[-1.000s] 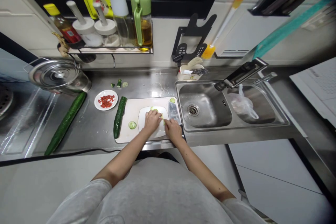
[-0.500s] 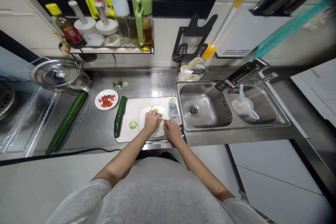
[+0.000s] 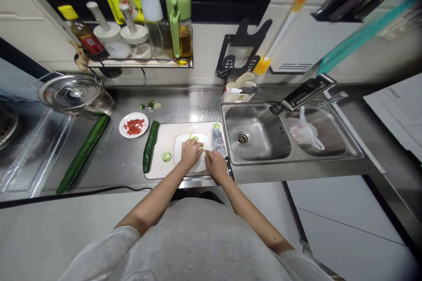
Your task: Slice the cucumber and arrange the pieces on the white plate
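A white square plate lies on the pale cutting board, with thin cucumber slices along its far and right side. Over the plate, my left hand has its fingers bent down onto the slices. My right hand reaches in from the right, thumb and fingers pinched at a slice beside the left fingertips. Fingers partly hide the slices. A cleaver with a black handle rests on the board's right side, next to my right hand. A cut cucumber lies along the left edge, near a loose cucumber slice.
Left on the steel counter are a whole cucumber, a white dish of chopped red pieces, and a lidded pot. Cucumber ends lie behind the board. A double sink with a faucet is at right.
Almost nothing differs. Both hands stay over the plate in nearly the same place, and the view has shifted very slightly.
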`<action>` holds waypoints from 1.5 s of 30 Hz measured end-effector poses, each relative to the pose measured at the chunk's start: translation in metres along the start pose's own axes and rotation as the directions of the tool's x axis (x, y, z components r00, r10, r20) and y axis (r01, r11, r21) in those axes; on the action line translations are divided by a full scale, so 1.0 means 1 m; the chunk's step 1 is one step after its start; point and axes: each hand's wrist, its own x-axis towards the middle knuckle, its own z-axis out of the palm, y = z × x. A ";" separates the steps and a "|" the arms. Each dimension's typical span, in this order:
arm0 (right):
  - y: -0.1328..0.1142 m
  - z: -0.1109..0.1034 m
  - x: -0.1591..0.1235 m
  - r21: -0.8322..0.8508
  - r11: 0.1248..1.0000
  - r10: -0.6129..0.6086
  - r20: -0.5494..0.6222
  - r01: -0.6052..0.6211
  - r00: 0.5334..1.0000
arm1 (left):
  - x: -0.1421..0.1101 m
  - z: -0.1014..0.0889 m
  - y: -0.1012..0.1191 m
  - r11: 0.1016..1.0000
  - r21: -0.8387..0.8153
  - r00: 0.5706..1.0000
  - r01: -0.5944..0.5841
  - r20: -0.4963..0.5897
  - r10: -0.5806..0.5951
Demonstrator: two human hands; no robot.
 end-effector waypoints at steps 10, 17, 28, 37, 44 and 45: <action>0.017 -0.002 0.008 0.255 0.964 0.125 -0.160 -0.081 0.979 | 0.000 0.000 0.001 1.000 -0.015 1.000 0.010 -0.008 -0.010; 0.025 -0.003 0.009 0.326 0.939 0.175 -0.189 -0.107 0.966 | 0.000 -0.002 0.001 0.999 -0.034 1.000 0.020 -0.005 -0.020; 0.022 -0.002 0.011 0.380 0.922 0.166 -0.211 -0.076 0.963 | -0.006 -0.013 0.001 0.994 -0.096 0.997 0.052 -0.048 -0.057; 0.027 -0.007 0.010 0.366 0.926 0.177 -0.215 -0.088 0.960 | -0.055 -0.047 -0.056 0.954 -0.187 0.927 0.233 -0.255 -0.276; 0.023 -0.002 0.019 0.179 0.984 0.037 -0.277 0.013 0.960 | -0.084 -0.051 -0.114 0.939 -0.172 0.883 0.298 -0.324 -0.340; 0.021 -0.003 0.021 0.161 0.986 0.008 -0.282 0.039 0.959 | -0.086 -0.050 -0.118 0.936 -0.174 0.879 0.305 -0.327 -0.348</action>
